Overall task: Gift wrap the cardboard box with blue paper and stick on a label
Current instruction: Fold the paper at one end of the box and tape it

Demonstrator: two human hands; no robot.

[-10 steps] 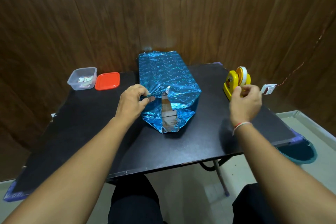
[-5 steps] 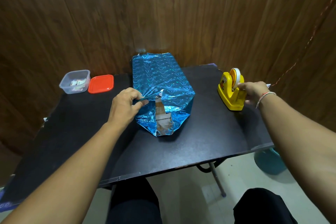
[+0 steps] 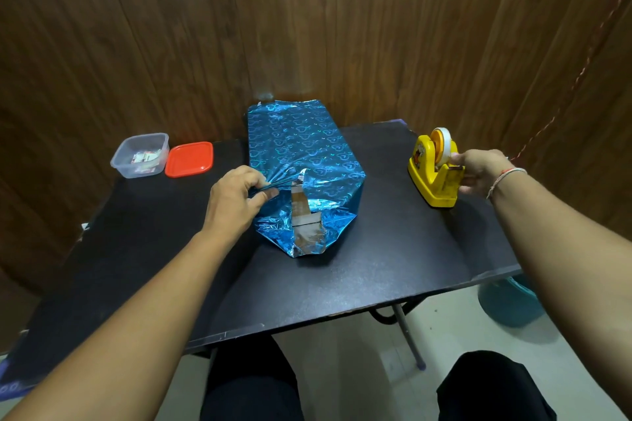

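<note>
A: Left hand [image 3: 236, 203] pinching gathered paper [image 3: 301, 154] at the near end of the box [image 3: 300, 203], just right of the fingers; box resting on the counter [image 3: 376, 267].

B: Right hand [image 3: 478, 173] curled at the dispenser [image 3: 432, 171], well right of the box, fingertips by the roll. Tape strip too small to make out.

A: Risk 1: loosening the left pinch, letting the pleats spring open. Bare cardboard already showing in the gap beside that hand.

B: Risk 2: pulling tape 1-handed, probably dragging or tipping the dispenser.

A: Risk 3: tugging too hard, tearing the thin foil.

B: Label not yet on.
</note>
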